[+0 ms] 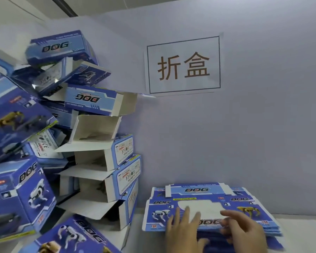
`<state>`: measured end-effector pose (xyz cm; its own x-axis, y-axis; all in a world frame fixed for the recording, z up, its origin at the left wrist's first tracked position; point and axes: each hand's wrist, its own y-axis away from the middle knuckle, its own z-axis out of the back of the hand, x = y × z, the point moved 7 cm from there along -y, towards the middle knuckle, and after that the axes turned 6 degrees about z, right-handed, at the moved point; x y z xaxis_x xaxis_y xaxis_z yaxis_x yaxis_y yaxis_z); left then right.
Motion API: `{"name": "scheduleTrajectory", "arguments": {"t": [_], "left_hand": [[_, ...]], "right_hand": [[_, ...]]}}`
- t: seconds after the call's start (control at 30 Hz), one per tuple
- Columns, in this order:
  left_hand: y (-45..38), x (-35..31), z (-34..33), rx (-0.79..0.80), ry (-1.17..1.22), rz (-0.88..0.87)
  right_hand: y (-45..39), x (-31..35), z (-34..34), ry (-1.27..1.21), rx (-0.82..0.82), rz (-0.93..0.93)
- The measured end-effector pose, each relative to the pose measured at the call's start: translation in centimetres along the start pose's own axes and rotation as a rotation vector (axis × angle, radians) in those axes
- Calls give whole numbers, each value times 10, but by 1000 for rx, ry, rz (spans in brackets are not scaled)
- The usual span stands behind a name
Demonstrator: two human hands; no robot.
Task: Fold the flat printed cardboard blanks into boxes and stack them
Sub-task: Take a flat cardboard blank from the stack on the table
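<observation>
blanks (208,207) lying lower right, long side left-right | left hand (182,229) and right hand (244,229) both resting on top, fingers spread | equally near

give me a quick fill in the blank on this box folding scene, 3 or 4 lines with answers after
1. Both hands, the left hand and the right hand, rest on the stack of ____ blanks.
2. The big word printed on the blanks and on the folded boxes is ____.
3. The pile of folded boxes stands to the ____ of the stack of blanks.
4. The sign on the wall is framed by a ____ outline.

Missing words: flat; DOG; left; rectangular
</observation>
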<state>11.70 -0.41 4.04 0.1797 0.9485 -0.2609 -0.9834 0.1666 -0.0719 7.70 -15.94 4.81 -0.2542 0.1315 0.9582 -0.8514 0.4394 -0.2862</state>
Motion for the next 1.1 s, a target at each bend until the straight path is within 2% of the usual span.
{"name": "scheduleTrajectory", "arguments": {"t": [0.1, 0.27, 0.47, 0.57, 0.7, 0.77, 0.83, 0.9, 0.97, 1.1], "left_hand": [[4, 6, 3, -55, 51, -22], [15, 5, 17, -146, -40, -40], [23, 16, 30, -313, 10, 4], [24, 22, 33, -298, 35, 33], [27, 12, 29, -171, -12, -59], [27, 10, 34, -212, -55, -77], [29, 12, 38, -259, 28, -85], [31, 9, 37, -231, 77, -121], [34, 2, 34, -207, -20, -149], [35, 0, 42, -317, -40, -140]], "right_hand": [[3, 3, 3, -6, -26, 28], [6, 9, 8, -26, -50, 125], [4, 5, 17, -14, -189, 198], [2, 4, 13, 19, -185, 194], [-3, -3, 13, -16, -163, 139], [-5, -3, 16, -65, -180, 129], [-6, -3, 20, -108, -208, 132], [-6, -3, 21, -137, -218, 120], [-6, -5, 22, -156, -215, 109], [-6, -3, 27, -188, -268, 158]]}}
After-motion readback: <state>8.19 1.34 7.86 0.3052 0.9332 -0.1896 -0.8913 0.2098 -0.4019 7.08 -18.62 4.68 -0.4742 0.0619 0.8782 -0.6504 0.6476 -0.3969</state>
